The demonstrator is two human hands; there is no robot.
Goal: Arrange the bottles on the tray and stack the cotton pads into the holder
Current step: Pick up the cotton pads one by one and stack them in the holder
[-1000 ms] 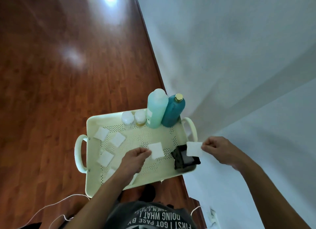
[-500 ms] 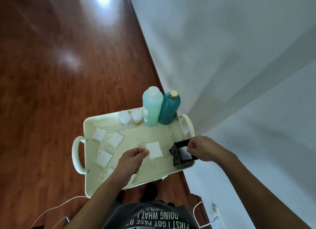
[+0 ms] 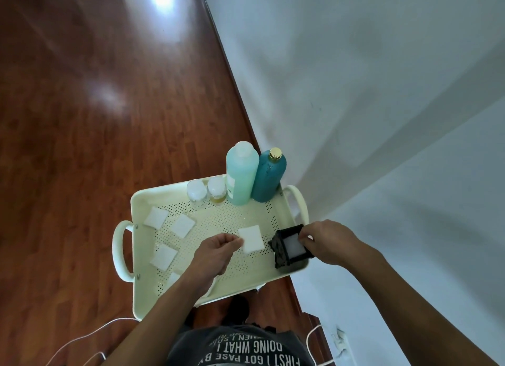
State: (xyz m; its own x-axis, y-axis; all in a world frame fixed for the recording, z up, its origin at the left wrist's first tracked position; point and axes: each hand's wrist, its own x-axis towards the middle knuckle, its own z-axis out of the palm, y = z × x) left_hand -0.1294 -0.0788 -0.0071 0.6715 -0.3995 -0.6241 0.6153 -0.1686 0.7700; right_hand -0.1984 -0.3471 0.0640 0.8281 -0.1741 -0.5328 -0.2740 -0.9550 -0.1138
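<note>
A cream perforated tray (image 3: 273, 279) carries two small white-capped jars (image 3: 196, 190) (image 3: 216, 188), a light green bottle (image 3: 241, 174) and a teal bottle with a gold cap (image 3: 269, 177), all upright along its far edge. Loose white cotton pads lie on the tray's left half (image 3: 155, 216) (image 3: 182, 225) (image 3: 164, 257); another is half hidden under my left forearm. My left hand (image 3: 218, 252) pinches a pad (image 3: 252, 239) by its left edge just above the tray's middle. My right hand (image 3: 328, 241) pinches the edge of a pad (image 3: 292, 246) lying inside the black holder (image 3: 280, 252) at the tray's right edge.
The tray stands over a dark wooden floor (image 3: 82, 119), close against a white wall (image 3: 382, 92) on the right. White cables (image 3: 82, 338) trail on the floor near my body, and a wall socket (image 3: 338, 344) sits low on the right.
My right hand brought its pad from beside the tray down into the black holder. My left hand has kept hold of its pad in nearly the same place.
</note>
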